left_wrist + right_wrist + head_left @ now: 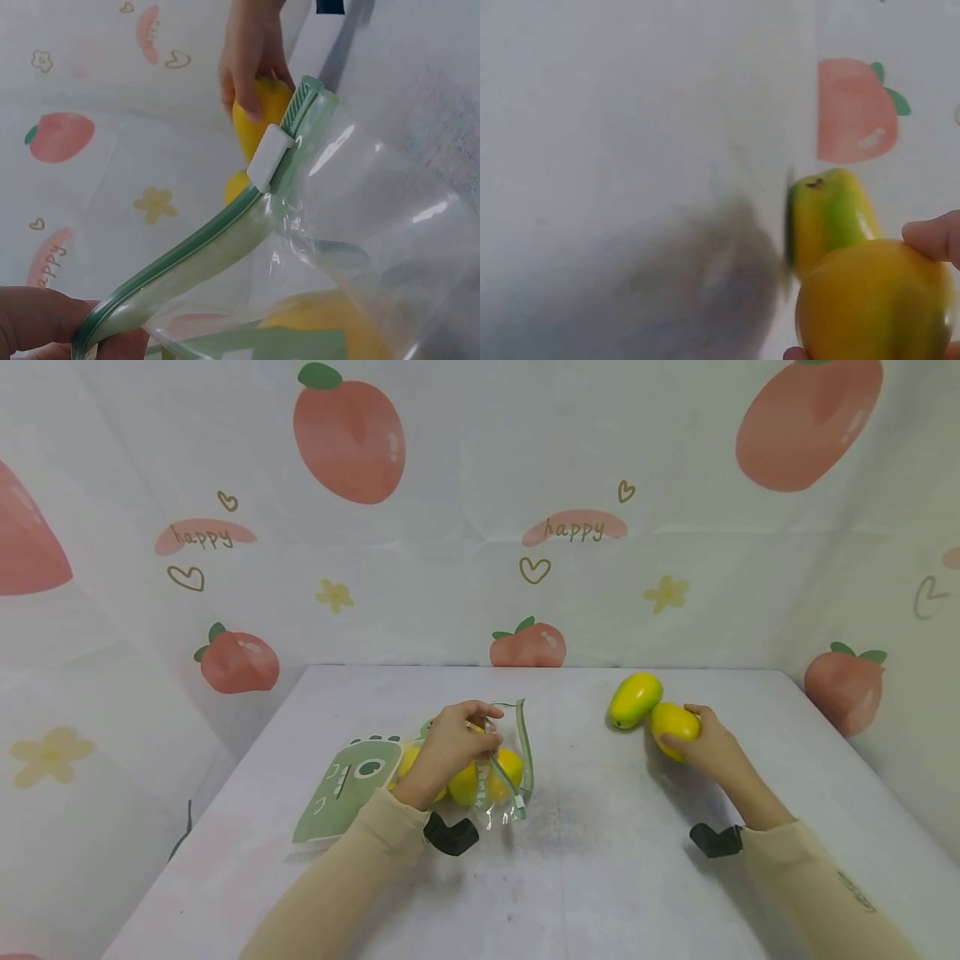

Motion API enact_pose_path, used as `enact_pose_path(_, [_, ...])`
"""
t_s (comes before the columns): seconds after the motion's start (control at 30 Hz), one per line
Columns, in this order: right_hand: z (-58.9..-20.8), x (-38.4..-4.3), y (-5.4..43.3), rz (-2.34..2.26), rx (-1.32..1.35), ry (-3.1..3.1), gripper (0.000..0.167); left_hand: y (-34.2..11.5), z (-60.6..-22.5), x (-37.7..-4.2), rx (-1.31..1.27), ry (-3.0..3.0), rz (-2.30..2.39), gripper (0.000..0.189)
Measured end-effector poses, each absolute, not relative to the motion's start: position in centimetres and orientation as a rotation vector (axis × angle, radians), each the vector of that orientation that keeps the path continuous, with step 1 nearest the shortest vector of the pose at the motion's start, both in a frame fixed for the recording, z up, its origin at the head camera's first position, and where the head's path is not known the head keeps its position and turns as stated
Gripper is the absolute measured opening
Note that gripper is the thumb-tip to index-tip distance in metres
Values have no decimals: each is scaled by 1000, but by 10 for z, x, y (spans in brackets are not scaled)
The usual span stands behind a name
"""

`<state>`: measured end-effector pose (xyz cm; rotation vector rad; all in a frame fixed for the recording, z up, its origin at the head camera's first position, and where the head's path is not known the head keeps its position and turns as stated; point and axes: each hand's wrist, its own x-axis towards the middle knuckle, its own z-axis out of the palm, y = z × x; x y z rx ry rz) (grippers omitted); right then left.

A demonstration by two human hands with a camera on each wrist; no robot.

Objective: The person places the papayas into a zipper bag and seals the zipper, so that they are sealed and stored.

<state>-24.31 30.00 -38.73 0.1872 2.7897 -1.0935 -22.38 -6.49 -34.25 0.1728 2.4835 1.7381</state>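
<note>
My left hand (459, 742) pinches the green-edged rim of a clear zip bag (527, 735) printed with a green cartoon face. Several yellow mangoes (507, 774) lie inside the bag. In the left wrist view a white slider (270, 157) sits on the green zip strip, and the bag's mouth looks parted. On the right, my right hand (705, 745) grips a yellow mango (675, 731) between thumb and fingers; its shadow on the table suggests it is slightly raised. Just behind it a yellow-green mango (635, 700) lies on the table.
The white table (600, 877) ends at a cloth backdrop (450, 585) printed with fruit and hearts. A black wrist mount (452, 835) sticks out from the left sleeve, another mount (716, 841) from the right. A dark cord (182, 831) shows at the table's left edge.
</note>
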Motion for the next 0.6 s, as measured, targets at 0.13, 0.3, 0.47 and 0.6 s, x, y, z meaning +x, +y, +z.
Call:
enact_pose_path(0.13, [-377, -238, 301, -1109, 163, 2846, 90, -65, -342, -224, 171, 2482, 1738, 25])
enact_pose_path(0.3, [-365, -231, 299, -1181, 129, 2911, 89, -64, -343, -224, 158, 2485, 1728, 25])
enact_pose_path(0.47, [-357, -226, 295, -1292, 104, 2918, 90, -65, -343, -225, 156, 2492, 1729, 26])
enact_pose_path(0.6, [-352, -221, 289, -1367, 89, 2904, 92, -65, -343, -225, 161, 2488, 1745, 26])
